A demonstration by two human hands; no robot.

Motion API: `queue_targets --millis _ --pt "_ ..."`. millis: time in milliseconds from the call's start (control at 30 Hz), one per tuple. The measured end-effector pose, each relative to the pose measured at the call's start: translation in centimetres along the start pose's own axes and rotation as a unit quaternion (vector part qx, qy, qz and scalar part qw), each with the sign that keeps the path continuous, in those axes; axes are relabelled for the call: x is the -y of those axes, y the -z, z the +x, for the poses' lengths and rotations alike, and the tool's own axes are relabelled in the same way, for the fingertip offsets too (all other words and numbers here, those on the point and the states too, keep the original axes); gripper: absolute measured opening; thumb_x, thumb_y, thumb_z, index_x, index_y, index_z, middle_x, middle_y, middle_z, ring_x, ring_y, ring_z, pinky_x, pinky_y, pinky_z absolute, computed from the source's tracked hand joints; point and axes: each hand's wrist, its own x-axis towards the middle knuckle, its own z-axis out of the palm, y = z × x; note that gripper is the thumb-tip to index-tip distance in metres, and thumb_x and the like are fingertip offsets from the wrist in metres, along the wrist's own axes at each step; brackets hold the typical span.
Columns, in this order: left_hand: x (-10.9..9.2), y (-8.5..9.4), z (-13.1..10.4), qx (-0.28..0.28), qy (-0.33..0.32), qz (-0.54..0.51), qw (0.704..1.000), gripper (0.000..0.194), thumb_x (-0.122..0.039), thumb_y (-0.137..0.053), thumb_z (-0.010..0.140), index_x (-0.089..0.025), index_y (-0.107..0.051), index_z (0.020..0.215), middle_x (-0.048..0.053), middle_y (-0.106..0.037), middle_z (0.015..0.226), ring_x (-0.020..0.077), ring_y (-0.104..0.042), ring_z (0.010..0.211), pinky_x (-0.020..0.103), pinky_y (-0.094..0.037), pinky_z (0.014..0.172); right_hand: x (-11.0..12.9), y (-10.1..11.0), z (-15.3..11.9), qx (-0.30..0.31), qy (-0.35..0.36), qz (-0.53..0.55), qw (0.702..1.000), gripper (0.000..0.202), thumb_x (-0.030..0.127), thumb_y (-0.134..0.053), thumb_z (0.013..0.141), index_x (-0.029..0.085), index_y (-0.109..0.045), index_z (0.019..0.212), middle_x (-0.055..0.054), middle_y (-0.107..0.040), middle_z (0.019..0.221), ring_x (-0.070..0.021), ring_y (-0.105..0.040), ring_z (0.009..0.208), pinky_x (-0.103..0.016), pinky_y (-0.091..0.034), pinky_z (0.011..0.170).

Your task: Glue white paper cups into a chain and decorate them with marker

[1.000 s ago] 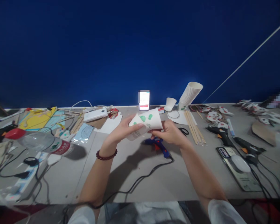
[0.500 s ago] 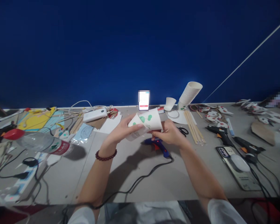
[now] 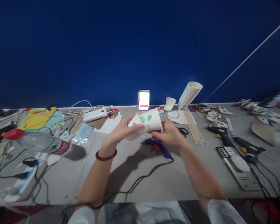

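Observation:
My left hand (image 3: 122, 129) is wrapped round white paper cups (image 3: 151, 120) printed with green leaf shapes, its thumb lying across the near side. Two cup parts appear to meet at a slanted edge, tilted in the air above the table. At the right-hand rim, my right hand (image 3: 166, 133) is closed with its fingers pinching the edge; the exact contact is partly hidden. Just below the hands, a blue hot glue gun (image 3: 158, 147) lies on the table with a small red light showing.
Behind stand a lit phone (image 3: 144, 101) and a leaning stack of paper cups (image 3: 190, 93). To the right lie wooden sticks (image 3: 193, 126), black scissors (image 3: 183, 131), a black glue gun (image 3: 220, 133) and another phone (image 3: 238, 174). A bottle (image 3: 44, 143) and power strip (image 3: 28, 177) occupy the left.
Very little differs. My right hand's fingers have shifted slightly at the cup's rim; my left hand and the cups stay in place.

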Motion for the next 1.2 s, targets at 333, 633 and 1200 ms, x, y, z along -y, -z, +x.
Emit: queue_targets --millis 333,633,1200 --pt "0.28 0.01 0.16 0.001 -0.009 0.004 1.0 0.053 -0.05 -0.069 0.086 -0.023 -0.066 0.132 0.011 -0.071 0.127 0.0276 -0.065 0.111 0.037 -0.053 0.088 -0.22 0.06 0.16 -0.007 0.026 -0.036 0.999 0.011 0.022 -0.067 0.084 0.017 -0.072 0.075 -0.002 -0.072 0.067 -0.0165 -0.064 0.063 -0.03 -0.052 0.062" --pt "0.74 0.39 0.13 0.01 -0.007 0.004 1.0 0.058 -0.051 -0.07 0.085 -0.023 -0.064 0.135 0.011 -0.068 0.132 0.0286 -0.063 0.117 0.039 -0.051 0.094 0.02 0.04 0.13 0.004 0.005 -0.056 0.998 0.01 0.025 -0.068 0.082 0.019 -0.073 0.076 -0.001 -0.07 0.065 -0.0177 -0.063 0.067 -0.031 -0.051 0.063" --pt "0.33 0.54 0.2 0.006 -0.014 0.016 1.0 0.053 -0.051 -0.068 0.085 -0.023 -0.066 0.13 0.011 -0.07 0.128 0.0304 -0.063 0.115 0.042 -0.052 0.094 0.56 -0.04 0.09 0.006 0.004 -0.028 1.0 0.017 0.026 -0.067 0.084 0.017 -0.076 0.095 -0.003 -0.074 0.074 -0.0158 -0.063 0.065 -0.03 -0.052 0.064"
